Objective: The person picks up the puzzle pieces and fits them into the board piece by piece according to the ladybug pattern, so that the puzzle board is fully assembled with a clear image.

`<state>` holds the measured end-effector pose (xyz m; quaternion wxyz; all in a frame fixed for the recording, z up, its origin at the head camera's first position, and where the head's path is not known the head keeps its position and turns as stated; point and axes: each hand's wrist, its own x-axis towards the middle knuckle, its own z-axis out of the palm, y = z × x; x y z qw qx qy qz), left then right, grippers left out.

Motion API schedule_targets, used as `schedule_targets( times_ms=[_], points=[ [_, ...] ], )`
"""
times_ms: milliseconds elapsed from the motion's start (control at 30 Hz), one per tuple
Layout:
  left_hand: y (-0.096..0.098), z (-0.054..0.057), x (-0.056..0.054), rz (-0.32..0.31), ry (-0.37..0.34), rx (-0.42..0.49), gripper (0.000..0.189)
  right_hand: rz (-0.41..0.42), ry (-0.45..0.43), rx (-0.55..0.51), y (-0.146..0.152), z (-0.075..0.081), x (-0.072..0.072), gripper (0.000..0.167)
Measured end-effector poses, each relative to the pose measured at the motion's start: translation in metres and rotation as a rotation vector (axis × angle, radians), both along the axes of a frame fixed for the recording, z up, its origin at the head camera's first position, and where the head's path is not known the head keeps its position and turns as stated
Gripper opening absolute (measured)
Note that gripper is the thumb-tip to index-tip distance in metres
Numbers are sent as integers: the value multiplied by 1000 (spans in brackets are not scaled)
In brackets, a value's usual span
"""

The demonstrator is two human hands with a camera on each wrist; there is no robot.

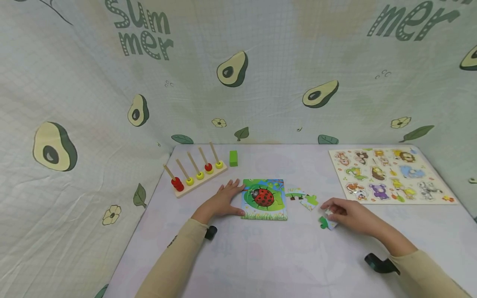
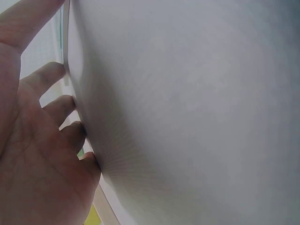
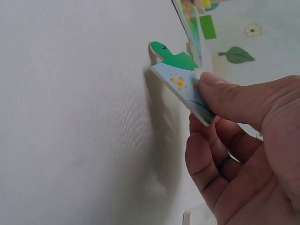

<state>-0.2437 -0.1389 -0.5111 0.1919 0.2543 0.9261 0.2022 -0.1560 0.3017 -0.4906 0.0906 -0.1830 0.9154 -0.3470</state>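
Observation:
A square ladybug puzzle (image 1: 263,199) lies on the table in front of the person. The left hand (image 1: 225,199) rests at its left side, fingers spread, with fingertips near the upper left corner and the thumb by the lower left one. In the left wrist view the left hand (image 2: 49,136) has its fingertips on the table surface. Between thumb and fingers the right hand (image 1: 348,214) pinches a green and light-blue puzzle piece (image 3: 180,84), slightly above the table. Two loose puzzle pieces lie right of the puzzle: one mostly green and blue (image 1: 309,202), another with dark spots (image 1: 295,194).
A wooden peg counter (image 1: 201,179) with red and yellow beads stands at the back left. A green block (image 1: 233,158) is beside it. An animal puzzle board (image 1: 395,176) lies at the back right. Patterned cloth (image 1: 275,116) hangs behind the table.

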Motion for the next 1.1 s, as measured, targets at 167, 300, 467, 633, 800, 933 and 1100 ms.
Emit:
schedule_targets(
  times_ms=[167, 300, 467, 633, 800, 933, 1100],
  points=[
    [0, 0, 0, -1, 1, 0, 99, -33, 14, -19, -3, 1, -2, 21],
    [0, 0, 0, 1, 1, 1, 99, -38, 52, -33, -5, 0, -4, 23],
    [0, 1, 0, 1, -2, 3, 99, -6, 147, -66, -8, -3, -7, 26],
    [1, 2, 1, 2, -5, 0, 99, 3, 190, -68, -13, -7, -11, 27],
    [2, 3, 1, 6, -9, -9, 100, -33, 170, -55, -18, -7, -14, 25],
    [2, 4, 2, 6, -8, -15, 100, -48, 166, -62, -24, -6, -16, 24],
    [2, 4, 2, 8, -3, -23, 100, -32, 158, -105, -32, -6, -20, 26]
  ],
)
